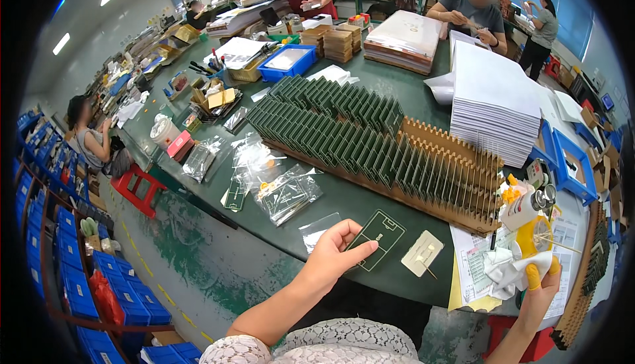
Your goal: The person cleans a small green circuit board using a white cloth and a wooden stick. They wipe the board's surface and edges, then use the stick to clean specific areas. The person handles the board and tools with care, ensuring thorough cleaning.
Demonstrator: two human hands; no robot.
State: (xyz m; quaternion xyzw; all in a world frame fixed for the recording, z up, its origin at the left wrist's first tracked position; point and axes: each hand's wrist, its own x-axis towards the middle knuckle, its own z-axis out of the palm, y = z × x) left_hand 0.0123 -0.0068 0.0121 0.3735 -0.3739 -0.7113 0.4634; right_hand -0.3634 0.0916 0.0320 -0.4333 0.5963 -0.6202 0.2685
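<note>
My left hand (335,251) pinches the near corner of a small green circuit board (378,237) that lies flat on the green table (344,198). My right hand (542,284), with yellow finger cots, grips a crumpled white cloth (509,268) near the table's right edge. A thin stick (559,245) pokes out past a yellow roll of tape by that hand. A small cream pad (423,253) with a swab on it lies just right of the board.
A long wooden slotted rack (436,165) holds several upright green boards (331,129). Clear bags (284,192) lie to the left. Tall white sheet stacks (493,106), small bottles (529,205) and printed papers (473,258) stand on the right. Other people work at the far side.
</note>
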